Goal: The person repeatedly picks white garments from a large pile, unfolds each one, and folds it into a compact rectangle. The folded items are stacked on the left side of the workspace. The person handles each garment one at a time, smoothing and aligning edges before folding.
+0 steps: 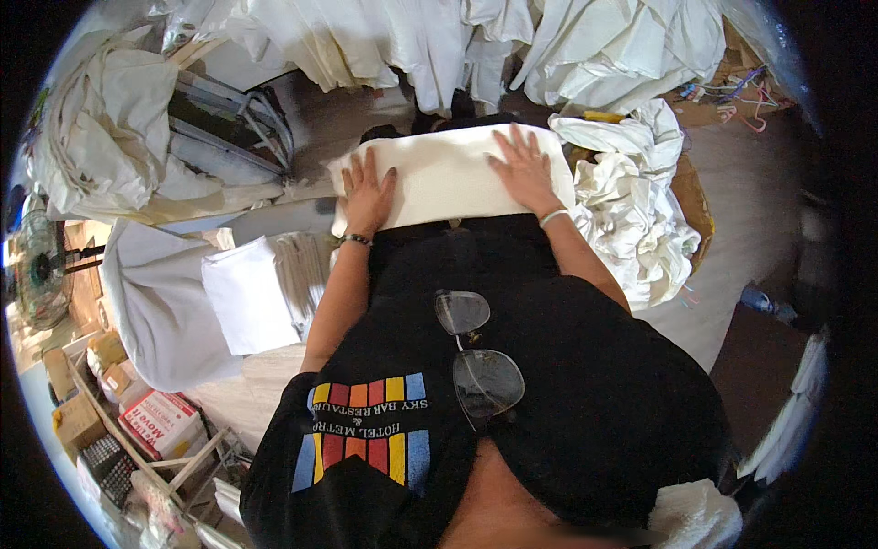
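A folded cream-white cloth (446, 175) lies across my lap, longer from side to side than from front to back. On its left end my left hand (368, 191) rests palm down with the fingers apart. My right hand (527, 170) presses flat near its right end, fingers likewise spread. Neither hand is closed around anything. To the left sits a stack of folded white cloths (250, 295), close to my left forearm. Beyond my right forearm is a heap of crumpled white cloth (634, 206).
White sheets (411, 41) hang along the far side. A grey metal frame (264, 130) stands front left, beside draped cream cloth (110, 130). At the left are a fan (42, 261) and a rack holding cardboard boxes (161, 422). Hangers (748, 103) lie at far right.
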### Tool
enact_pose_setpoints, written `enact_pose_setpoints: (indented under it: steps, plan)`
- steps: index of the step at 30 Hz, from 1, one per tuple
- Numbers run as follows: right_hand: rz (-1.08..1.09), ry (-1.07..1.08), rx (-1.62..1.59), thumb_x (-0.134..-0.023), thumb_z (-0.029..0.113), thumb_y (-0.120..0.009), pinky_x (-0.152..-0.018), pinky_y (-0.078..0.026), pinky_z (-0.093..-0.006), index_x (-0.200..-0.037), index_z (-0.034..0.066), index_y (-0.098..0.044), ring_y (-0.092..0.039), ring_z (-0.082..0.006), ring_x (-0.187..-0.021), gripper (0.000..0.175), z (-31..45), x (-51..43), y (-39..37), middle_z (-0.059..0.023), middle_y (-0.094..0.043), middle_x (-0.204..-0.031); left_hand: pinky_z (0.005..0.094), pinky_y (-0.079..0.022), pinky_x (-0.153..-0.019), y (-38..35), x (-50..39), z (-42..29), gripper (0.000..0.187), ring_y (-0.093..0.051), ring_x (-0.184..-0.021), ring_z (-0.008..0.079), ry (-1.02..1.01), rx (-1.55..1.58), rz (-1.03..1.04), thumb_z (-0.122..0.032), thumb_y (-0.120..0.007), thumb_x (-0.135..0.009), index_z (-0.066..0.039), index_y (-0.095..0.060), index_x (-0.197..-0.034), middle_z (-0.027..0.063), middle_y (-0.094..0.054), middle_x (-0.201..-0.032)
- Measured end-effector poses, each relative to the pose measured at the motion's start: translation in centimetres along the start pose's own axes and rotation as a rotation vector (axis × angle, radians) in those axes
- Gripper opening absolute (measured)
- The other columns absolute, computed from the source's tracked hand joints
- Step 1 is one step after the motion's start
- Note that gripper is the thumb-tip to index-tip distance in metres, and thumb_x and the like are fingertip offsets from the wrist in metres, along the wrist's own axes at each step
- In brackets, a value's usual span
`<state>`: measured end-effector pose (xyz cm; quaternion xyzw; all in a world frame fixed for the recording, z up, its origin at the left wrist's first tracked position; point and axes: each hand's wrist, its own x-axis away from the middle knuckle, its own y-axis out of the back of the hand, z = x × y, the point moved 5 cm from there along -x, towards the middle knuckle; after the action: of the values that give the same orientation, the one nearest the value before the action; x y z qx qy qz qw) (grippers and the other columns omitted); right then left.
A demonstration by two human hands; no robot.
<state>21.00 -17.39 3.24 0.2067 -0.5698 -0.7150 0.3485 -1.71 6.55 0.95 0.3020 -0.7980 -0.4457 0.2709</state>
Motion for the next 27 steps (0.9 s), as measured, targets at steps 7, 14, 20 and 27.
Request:
enact_pose_setpoints:
  steps: [7,14,20,27]
  plan:
    - [0.095,-0.247,-0.559,-0.100,0.053,-0.043,-0.120,-0.024,-0.0424,-0.155,0.0050,-0.025,-0.029,-0.0411,-0.145,0.075,-7.9,0.4,-1.5,-0.0266,-0.027,-0.158,0.0552,-0.025,-0.117,0.2,-0.7,7.8,0.069,-0.022,-0.146,0.0469,0.124,0.207,-0.005,-0.047,-0.042,-0.101,-0.010,-0.024,-0.156,0.0259,-0.022,-0.160]
    - [-0.250,0.085,-0.137,-0.099,0.040,-0.049,-0.099,-0.037,-0.0594,-0.127,0.0103,-0.060,-0.052,-0.0410,-0.121,0.043,-0.4,-6.6,3.2,-0.0220,-0.061,-0.126,0.0714,-0.020,-0.110,2.2,-5.5,-5.5,0.048,-0.036,-0.140,0.0391,-0.345,-0.314,-0.377,-0.043,-0.049,-0.099,-0.018,-0.052,-0.140,0.0087,-0.046,-0.151]
    - [0.232,0.214,-0.075,-0.101,0.041,-0.041,-0.085,-0.050,-0.0537,-0.094,0.0091,-0.075,-0.069,-0.0385,-0.089,0.047,6.6,-10.3,-1.1,-0.0222,-0.071,-0.089,0.0577,-0.041,-0.100,-3.9,-8.5,-11.4,0.049,-0.066,-0.103,0.0369,-0.381,-0.251,0.328,-0.048,-0.035,-0.103,-0.015,-0.064,-0.125,0.0167,-0.071,-0.109]
    - [-0.109,-0.078,-0.004,-0.100,0.050,-0.039,-0.076,-0.055,-0.0536,-0.083,0.0082,-0.076,-0.070,-0.0425,-0.081,0.057,-4.2,-10.0,2.1,-0.0216,-0.072,-0.084,0.0515,-0.053,-0.086,3.4,-10.9,-0.3,0.063,-0.069,-0.099,0.0393,0.001,-0.345,0.151,-0.055,-0.031,-0.102,-0.009,-0.073,-0.107,0.0184,-0.072,-0.106]
